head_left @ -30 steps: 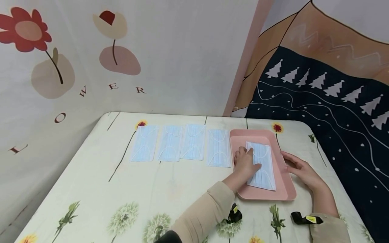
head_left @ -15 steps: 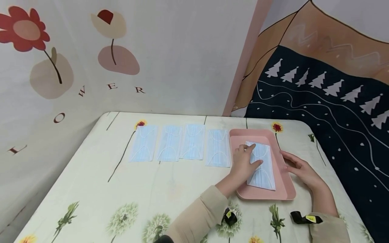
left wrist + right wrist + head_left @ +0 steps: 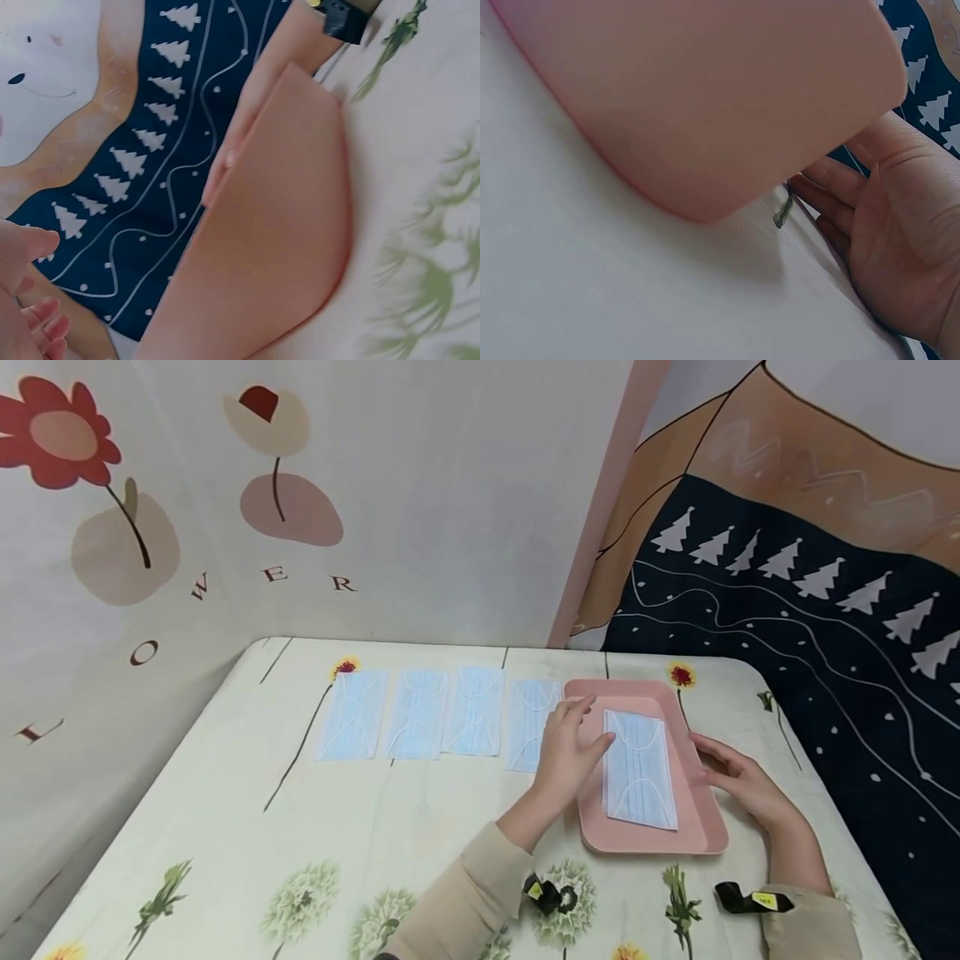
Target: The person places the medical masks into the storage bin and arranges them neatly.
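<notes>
In the head view a pink tray (image 3: 626, 841) holds blue pleated face masks (image 3: 641, 768), stacked slightly askew with white ear loops on top. My left hand (image 3: 562, 747) hovers at the tray's left rim, fingers spread and holding nothing; it partly covers the nearest mask (image 3: 528, 714) of the row. My right hand (image 3: 746, 781) rests against the tray's right side, its fairly straight fingers and thumb at the rim. In the right wrist view the tray wall (image 3: 720, 105) hides part of the right hand's (image 3: 900, 217) fingers.
More face masks (image 3: 416, 714) lie in a row left of the tray on the flower-print tablecloth (image 3: 360, 827). Behind the table hang a pale flower-print curtain (image 3: 450, 510) and a dark cloth (image 3: 750, 585) with white trees.
My left hand has let go of the mask stack and moved left to the tray's rim, uncovering the masks. My right hand stays at the tray's right side.
</notes>
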`<state>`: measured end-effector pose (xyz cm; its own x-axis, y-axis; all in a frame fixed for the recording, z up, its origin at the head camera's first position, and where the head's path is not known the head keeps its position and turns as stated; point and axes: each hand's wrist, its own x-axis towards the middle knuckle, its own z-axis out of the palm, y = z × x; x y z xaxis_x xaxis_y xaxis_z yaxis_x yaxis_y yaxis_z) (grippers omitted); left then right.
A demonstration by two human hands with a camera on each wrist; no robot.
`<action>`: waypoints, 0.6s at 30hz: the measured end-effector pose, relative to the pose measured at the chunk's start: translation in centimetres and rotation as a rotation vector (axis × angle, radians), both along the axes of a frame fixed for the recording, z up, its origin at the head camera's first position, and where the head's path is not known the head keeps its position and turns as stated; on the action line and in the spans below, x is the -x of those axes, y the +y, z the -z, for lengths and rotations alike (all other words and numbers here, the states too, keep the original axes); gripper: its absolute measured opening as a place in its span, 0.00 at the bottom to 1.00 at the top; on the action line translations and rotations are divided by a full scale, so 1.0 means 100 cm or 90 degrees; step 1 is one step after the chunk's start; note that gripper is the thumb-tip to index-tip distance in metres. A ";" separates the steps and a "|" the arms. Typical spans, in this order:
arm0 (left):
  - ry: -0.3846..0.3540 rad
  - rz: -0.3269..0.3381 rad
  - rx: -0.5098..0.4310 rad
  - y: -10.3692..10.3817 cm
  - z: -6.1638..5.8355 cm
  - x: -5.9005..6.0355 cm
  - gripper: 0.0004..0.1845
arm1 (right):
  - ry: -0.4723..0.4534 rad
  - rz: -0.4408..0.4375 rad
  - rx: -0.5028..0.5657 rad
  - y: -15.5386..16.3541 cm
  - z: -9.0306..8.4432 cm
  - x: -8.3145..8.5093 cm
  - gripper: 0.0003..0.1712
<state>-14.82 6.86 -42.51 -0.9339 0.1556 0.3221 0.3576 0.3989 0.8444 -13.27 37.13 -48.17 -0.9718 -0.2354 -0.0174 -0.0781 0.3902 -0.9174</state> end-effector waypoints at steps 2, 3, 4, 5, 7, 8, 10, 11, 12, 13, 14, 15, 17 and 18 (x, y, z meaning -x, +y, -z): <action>0.002 -0.005 -0.011 -0.005 -0.002 0.001 0.29 | 0.000 0.000 0.001 0.000 0.000 0.000 0.35; 0.001 -0.008 -0.015 -0.008 -0.003 0.001 0.29 | -0.001 0.000 0.001 0.000 0.001 0.000 0.35; 0.001 -0.010 -0.019 -0.011 -0.004 0.002 0.30 | 0.000 0.000 0.002 0.000 0.001 0.000 0.35; 0.002 -0.010 -0.024 -0.013 -0.004 0.003 0.30 | 0.000 0.000 0.002 0.000 0.001 0.000 0.35; -0.001 -0.016 -0.030 -0.019 -0.003 0.006 0.31 | 0.000 0.001 0.002 0.000 0.001 0.000 0.35; 0.000 -0.019 -0.031 -0.021 -0.003 0.007 0.31 | 0.000 0.001 0.002 -0.001 0.001 0.000 0.35; 0.002 -0.025 -0.035 -0.026 -0.001 0.010 0.32 | -0.001 0.002 0.002 -0.001 0.001 0.000 0.35; 0.004 -0.029 -0.033 -0.029 0.001 0.012 0.32 | -0.001 0.001 0.003 -0.001 0.000 0.000 0.35; 0.004 -0.036 -0.030 -0.031 0.002 0.013 0.32 | -0.001 0.002 0.003 -0.001 0.000 0.000 0.35; 0.005 -0.043 -0.028 -0.033 0.004 0.015 0.32 | -0.002 0.001 0.003 -0.001 0.001 0.000 0.35; 0.006 -0.050 -0.023 -0.036 0.005 0.017 0.33 | -0.001 0.001 0.003 0.000 0.001 0.000 0.35; 0.003 -0.058 -0.018 -0.038 0.007 0.019 0.33 | -0.001 0.001 0.002 0.000 0.001 0.000 0.35; -0.006 -0.073 -0.005 -0.043 0.009 0.023 0.34 | 0.001 0.000 0.000 0.000 0.001 0.000 0.35; -0.014 -0.080 0.000 -0.046 0.011 0.025 0.34 | 0.002 0.000 0.000 0.000 0.001 0.000 0.35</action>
<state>-17.27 2.30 -43.57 -0.9526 0.0371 0.3019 0.2869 0.4393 0.8513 -13.26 37.11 -48.31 -0.9719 -0.2348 -0.0143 -0.0807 0.3901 -0.9172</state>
